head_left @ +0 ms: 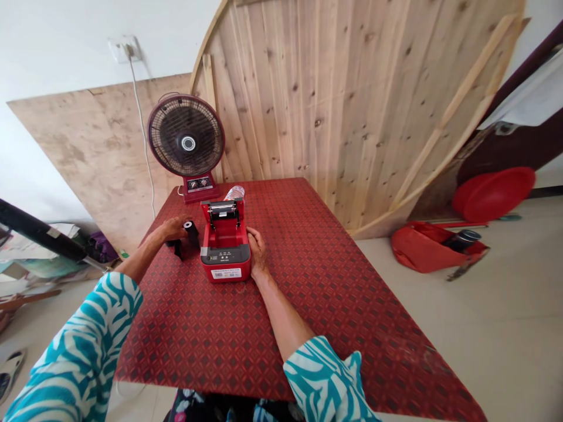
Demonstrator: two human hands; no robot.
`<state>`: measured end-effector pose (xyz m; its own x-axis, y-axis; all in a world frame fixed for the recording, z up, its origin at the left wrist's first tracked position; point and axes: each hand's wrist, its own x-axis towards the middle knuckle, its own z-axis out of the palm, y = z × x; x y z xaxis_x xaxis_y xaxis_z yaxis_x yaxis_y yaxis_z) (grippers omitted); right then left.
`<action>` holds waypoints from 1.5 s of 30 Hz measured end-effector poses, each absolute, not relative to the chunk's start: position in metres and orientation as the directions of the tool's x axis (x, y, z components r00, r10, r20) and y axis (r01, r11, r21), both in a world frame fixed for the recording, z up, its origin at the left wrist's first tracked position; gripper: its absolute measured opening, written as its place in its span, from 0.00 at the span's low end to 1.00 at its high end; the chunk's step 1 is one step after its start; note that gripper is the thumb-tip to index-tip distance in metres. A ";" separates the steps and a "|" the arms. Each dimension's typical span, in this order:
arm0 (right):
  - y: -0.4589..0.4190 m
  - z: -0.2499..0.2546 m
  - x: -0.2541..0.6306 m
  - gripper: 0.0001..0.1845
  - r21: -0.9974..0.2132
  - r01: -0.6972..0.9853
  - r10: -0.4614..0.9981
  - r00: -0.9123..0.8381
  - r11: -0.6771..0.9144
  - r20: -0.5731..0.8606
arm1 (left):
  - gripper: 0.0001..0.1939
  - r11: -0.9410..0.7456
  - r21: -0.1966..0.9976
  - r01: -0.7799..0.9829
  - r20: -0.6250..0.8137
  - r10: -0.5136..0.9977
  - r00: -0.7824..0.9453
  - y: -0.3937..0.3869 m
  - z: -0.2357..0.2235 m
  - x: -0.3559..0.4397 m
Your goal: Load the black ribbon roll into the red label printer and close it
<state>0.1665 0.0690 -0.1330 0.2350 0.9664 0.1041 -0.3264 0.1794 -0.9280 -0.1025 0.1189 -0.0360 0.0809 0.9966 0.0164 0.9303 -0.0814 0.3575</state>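
Observation:
A red and grey label printer (226, 274) stands on the table with its lid raised. The red compartment inside shows, and a panel with buttons and small lights runs along the front above a white sticker. My right hand (257, 251) grips the printer's right side, its fingers curled along the wall. To the printer's left, my left hand (174, 229) has its fingers closed at a small black roll (192, 235) with a white core. A black strip or second piece (177, 249) shows just below that hand; its link to the roll is unclear.
A dark red fan (187, 140) stands at the table's back left. Behind the printer lies a clear, shiny plastic item (235, 192). The patterned red tabletop (299, 328) meets a wooden board (308, 94) at the back. A red bag (422, 249) sits on the floor at right.

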 end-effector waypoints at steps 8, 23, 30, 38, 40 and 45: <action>0.067 -0.129 0.165 0.19 -0.913 -0.368 0.967 0.237 0.177 0.092 | 0.28 -0.068 0.903 0.424 0.168 0.965 -0.203 0.071 -0.047 -0.165; 0.069 -0.130 0.165 0.19 -0.927 -0.338 0.967 0.240 0.165 0.085 | 0.26 -0.016 0.955 0.297 0.135 0.914 -0.382 0.043 -0.079 -0.143; 0.070 -0.132 0.163 0.19 -0.918 -0.358 0.968 0.236 0.173 0.090 | 0.27 -0.078 0.994 0.072 0.089 0.982 -0.165 0.016 -0.014 -0.106; 0.072 -0.137 0.162 0.19 -0.920 -0.334 0.967 0.217 0.205 0.136 | 0.20 -0.260 0.882 0.392 0.112 0.926 0.361 0.028 0.014 -0.020; 0.072 -0.138 0.162 0.18 -0.923 -0.311 0.962 0.219 0.225 0.161 | 0.18 -0.333 0.778 0.532 0.087 0.897 0.434 0.035 0.016 -0.007; 0.072 -0.138 0.161 0.17 -0.922 -0.295 0.958 0.212 0.251 0.193 | 0.17 -0.454 0.507 0.733 0.072 0.869 0.489 0.055 0.013 0.007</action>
